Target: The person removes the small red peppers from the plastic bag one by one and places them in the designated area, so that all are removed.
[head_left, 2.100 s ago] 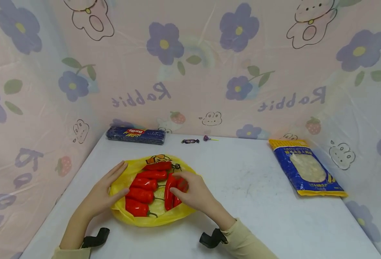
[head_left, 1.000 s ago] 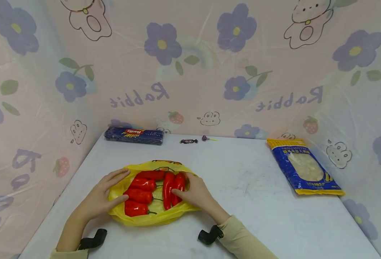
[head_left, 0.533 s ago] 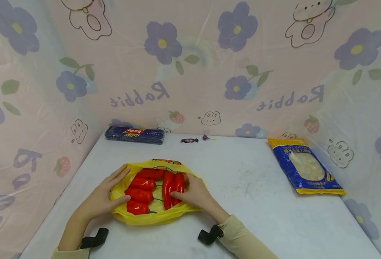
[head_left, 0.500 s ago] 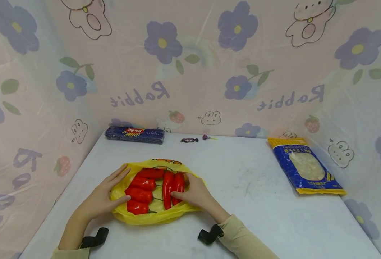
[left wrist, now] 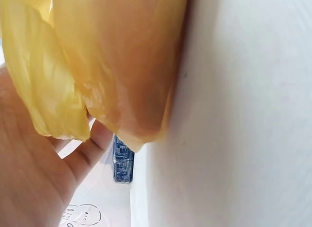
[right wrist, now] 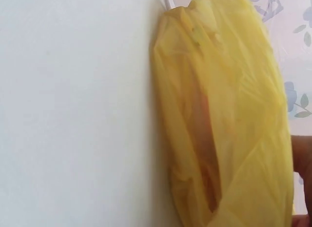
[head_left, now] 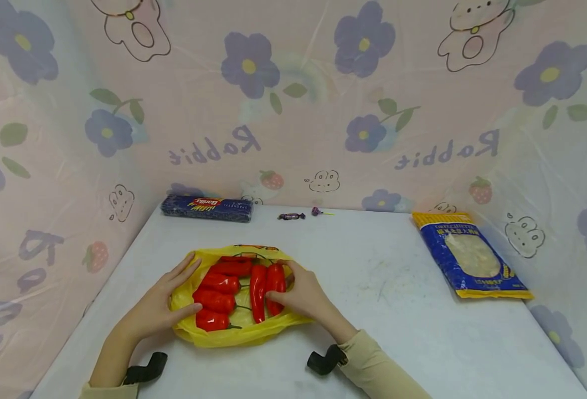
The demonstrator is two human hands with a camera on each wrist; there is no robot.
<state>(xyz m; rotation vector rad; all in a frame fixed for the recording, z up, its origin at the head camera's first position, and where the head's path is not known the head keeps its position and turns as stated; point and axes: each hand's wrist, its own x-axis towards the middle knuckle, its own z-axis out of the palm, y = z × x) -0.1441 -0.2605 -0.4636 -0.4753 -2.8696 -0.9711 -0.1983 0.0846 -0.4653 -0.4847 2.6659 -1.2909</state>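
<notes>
In the head view, a yellow plastic bag [head_left: 241,335] lies with its mouth up, several glossy red peppers [head_left: 217,300] with green stems inside it. My left hand [head_left: 154,305] rests along the bag's left side, fingers extended at the rim and thumb over the peppers. My right hand [head_left: 305,293] holds the rightmost red pepper [head_left: 276,277] between thumb and fingers, inside the bag's right side. Another long pepper [head_left: 258,291] lies just left of it. In the left wrist view, the bag [left wrist: 122,56] covers part of the hand; in the right wrist view, the bag [right wrist: 234,114] hides most of it.
On the white table [head_left: 373,343], a dark blue spaghetti pack [head_left: 206,208] lies at the back left. A wrapped candy [head_left: 291,216] and a lollipop [head_left: 317,211] lie at the back middle. A blue and yellow pasta bag [head_left: 473,256] lies at right.
My right hand has shifted from over the two right-hand peppers to the rightmost one's outer side. The bag's far rim has folded lower over the back peppers. My left hand has barely moved.
</notes>
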